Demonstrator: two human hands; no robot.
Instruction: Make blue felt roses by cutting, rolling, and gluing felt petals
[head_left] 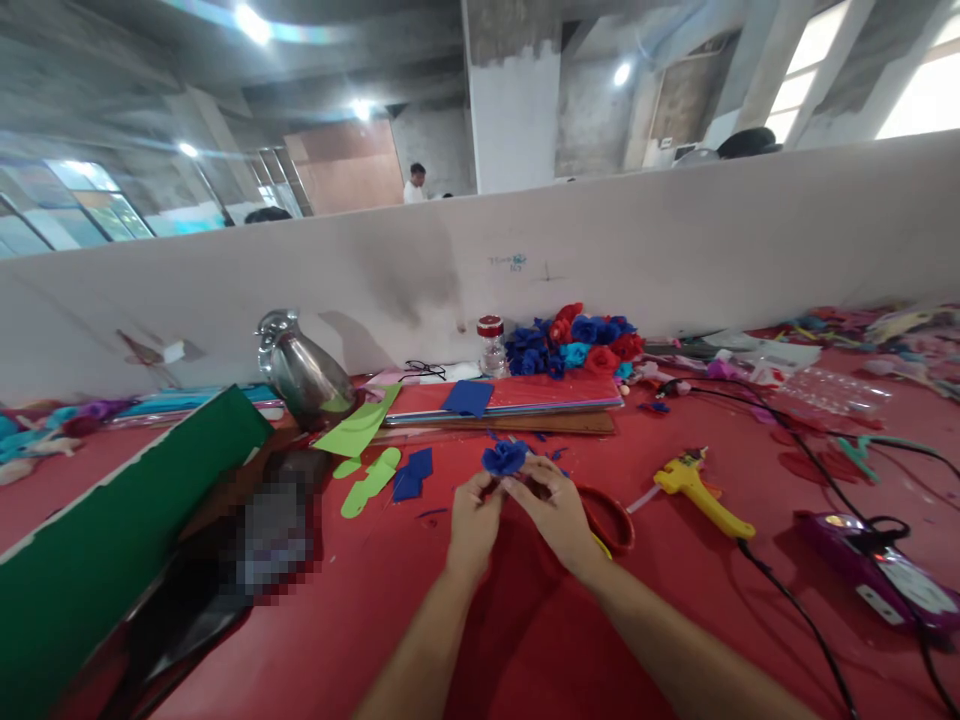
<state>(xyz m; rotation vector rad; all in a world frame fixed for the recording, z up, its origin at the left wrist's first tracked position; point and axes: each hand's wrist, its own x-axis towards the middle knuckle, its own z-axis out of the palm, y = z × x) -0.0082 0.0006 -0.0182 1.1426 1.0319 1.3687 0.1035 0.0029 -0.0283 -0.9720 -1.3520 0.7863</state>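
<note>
A blue flower (505, 457) with ruffled petals is held up between my two hands, over the middle of the red table. My left hand (475, 520) pinches it from the left and below. From the right, the fingers of my right hand (551, 505) close on its lower side. Red-handled scissors (619, 520) lie beside and partly under my right hand. Blue felt pieces (412, 475) and light green cut-outs (371, 483) rest left of my hands. A yellow glue gun (701, 490) lies to the right.
Stacked sheets (540, 390) lie ahead, with a red-lidded jar (491, 345) and a heap of blue and red flowers (574, 342) behind. A metal jug (300, 370) and green board (135, 520) stand left. A purple power strip (877, 570) with black cables is right.
</note>
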